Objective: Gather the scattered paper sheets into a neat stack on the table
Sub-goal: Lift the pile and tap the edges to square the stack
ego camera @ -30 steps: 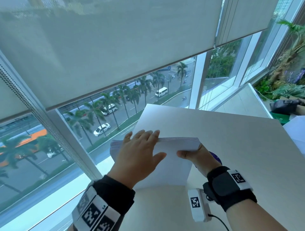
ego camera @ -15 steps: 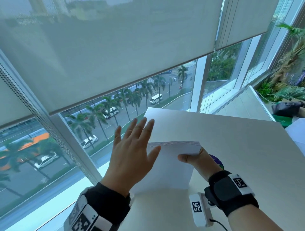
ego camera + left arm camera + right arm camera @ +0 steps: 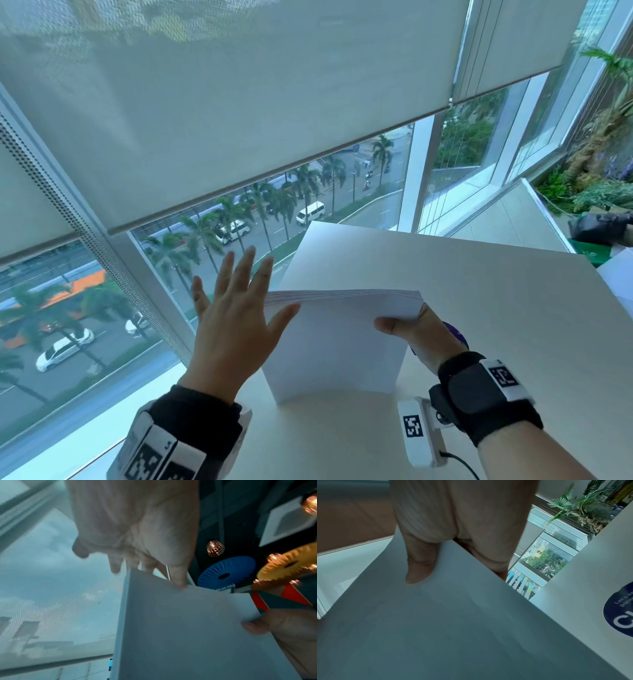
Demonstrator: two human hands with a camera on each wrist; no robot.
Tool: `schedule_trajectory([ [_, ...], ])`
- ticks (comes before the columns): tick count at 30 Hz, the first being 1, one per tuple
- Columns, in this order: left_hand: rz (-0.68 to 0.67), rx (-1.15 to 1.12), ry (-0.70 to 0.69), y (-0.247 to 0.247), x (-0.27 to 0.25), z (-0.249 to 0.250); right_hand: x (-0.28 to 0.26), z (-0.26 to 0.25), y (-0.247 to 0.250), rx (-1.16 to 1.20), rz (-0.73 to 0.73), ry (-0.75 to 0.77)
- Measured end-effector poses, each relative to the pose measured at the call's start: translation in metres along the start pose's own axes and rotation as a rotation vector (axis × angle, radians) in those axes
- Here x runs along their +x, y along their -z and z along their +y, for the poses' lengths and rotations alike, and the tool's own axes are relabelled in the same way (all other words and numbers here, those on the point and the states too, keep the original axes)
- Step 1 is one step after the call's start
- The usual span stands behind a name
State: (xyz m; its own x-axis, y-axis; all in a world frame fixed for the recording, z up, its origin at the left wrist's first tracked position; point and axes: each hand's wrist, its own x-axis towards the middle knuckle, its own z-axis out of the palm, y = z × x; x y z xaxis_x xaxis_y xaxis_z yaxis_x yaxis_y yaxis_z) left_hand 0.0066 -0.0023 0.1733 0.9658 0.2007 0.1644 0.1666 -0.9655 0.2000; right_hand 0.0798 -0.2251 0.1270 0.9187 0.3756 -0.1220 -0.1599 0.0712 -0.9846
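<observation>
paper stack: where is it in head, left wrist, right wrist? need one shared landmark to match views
Head: paper stack centre, standing on edge on the table.
Left wrist: fills the lower right, left hand open above its top edge.
Right wrist: fills the lower left and centre.
Landmark: the right hand pinching the stack, its thumb on the near face in all three views.

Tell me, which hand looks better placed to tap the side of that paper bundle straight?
Probably the left hand: open, fingers spread, beside the paper stack's left edge. The right hand is busy pinching its right edge.
</observation>
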Motion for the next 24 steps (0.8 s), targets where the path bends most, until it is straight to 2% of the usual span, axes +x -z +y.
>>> schedule_trajectory([
  [3,-0.125,0.002,0.027,0.002,0.000,-0.002,-0.002,-0.003,-0.001,-0.005,-0.011,-0.003],
  [9,-0.195,0.032,0.008,0.004,-0.001,-0.006,-0.002,-0.003,-0.001,-0.001,-0.013,-0.001],
  [11,-0.157,0.020,-0.004,0.005,0.000,-0.007,-0.002,-0.003,-0.001,0.004,-0.014,0.004],
  [13,-0.053,-0.040,-0.040,0.002,0.001,-0.008,-0.001,-0.002,-0.001,0.011,-0.011,0.010],
  [15,0.057,-0.198,-0.059,-0.005,0.000,-0.010,-0.001,0.000,0.000,0.016,-0.008,0.011],
  [18,0.178,-0.736,0.010,-0.022,-0.001,-0.017,0.002,0.006,0.004,0.015,-0.007,0.012],
  [21,0.087,-1.239,0.141,-0.042,-0.002,-0.025,0.005,0.011,0.006,0.021,0.005,0.016],
  [24,0.030,-1.390,0.206,-0.061,0.000,-0.033,0.008,0.017,0.007,0.011,0.015,0.018],
])
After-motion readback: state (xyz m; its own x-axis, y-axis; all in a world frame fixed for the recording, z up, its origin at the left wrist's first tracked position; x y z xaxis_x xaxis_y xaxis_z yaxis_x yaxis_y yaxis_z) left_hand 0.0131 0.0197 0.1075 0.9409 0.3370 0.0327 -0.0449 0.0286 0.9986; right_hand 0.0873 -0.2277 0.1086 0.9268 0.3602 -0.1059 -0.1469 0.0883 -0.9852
